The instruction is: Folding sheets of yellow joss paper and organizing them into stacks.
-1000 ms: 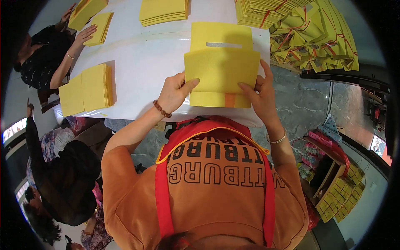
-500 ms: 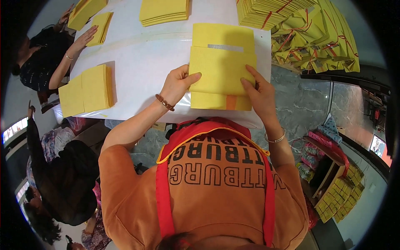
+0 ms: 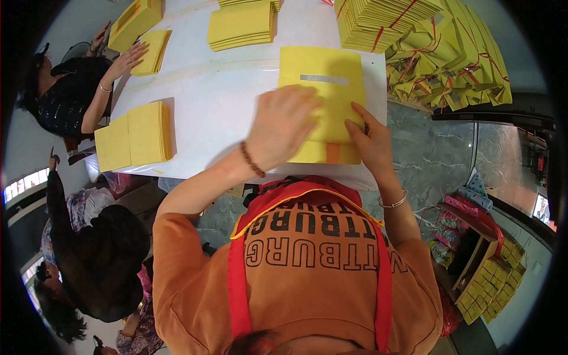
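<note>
A folded yellow paper sheet (image 3: 322,62) lies at the table's near right. A silver strip crosses its upper part and an orange patch marks its lower edge. My right hand (image 3: 371,139) grips the sheet's right side, thumb and forefinger on top, other fingers out of sight. Over the left part of the fold is my left hand (image 3: 283,127), blurred, its fingers stretched out and nothing seen in them. Whether it touches the paper I cannot tell.
Yellow paper stacks stand at the left (image 3: 148,135), back middle (image 3: 239,26) and back right (image 3: 378,23) of the white table (image 3: 207,100). Red-tied yellow bundles (image 3: 455,65) lie beyond its right edge. A co-worker's hand (image 3: 127,62) rests near another stack at far left.
My left hand has let go of the sheet's left edge and moved right, over the fold. My right hand keeps its grip. The whole view has shifted slightly.
</note>
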The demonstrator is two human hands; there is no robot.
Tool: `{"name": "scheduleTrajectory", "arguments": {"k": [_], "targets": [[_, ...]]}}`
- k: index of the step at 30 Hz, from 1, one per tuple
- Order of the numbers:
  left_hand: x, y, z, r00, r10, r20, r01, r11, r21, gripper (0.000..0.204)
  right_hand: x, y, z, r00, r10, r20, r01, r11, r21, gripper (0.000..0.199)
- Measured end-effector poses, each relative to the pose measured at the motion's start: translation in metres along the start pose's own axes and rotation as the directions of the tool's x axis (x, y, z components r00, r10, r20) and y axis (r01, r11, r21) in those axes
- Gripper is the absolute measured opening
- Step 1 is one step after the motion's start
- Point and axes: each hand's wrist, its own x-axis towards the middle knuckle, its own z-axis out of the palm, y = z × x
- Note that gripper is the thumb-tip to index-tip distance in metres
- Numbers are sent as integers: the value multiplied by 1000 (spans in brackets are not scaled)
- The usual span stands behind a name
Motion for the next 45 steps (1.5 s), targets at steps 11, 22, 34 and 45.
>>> {"name": "scheduleTrajectory", "arguments": {"k": [11,22,34,45], "targets": [[-3,-11,58,953,108,282,-137,987,88,57,13,-18,-4,996,-80,-38,73,986,-151,41],[-11,-9,57,908,85,411,-72,996,-46,50,10,-11,31,719,-596,357,694,594,-406,69],[-2,-42,53,985,-55,163,161,624,-765,47,17,-9,40,845,-417,335,534,620,-575,85],[-11,-51,51,950,126,284,-69,977,-202,74,16,-1,46,836,-411,362,534,461,-709,85]]}}
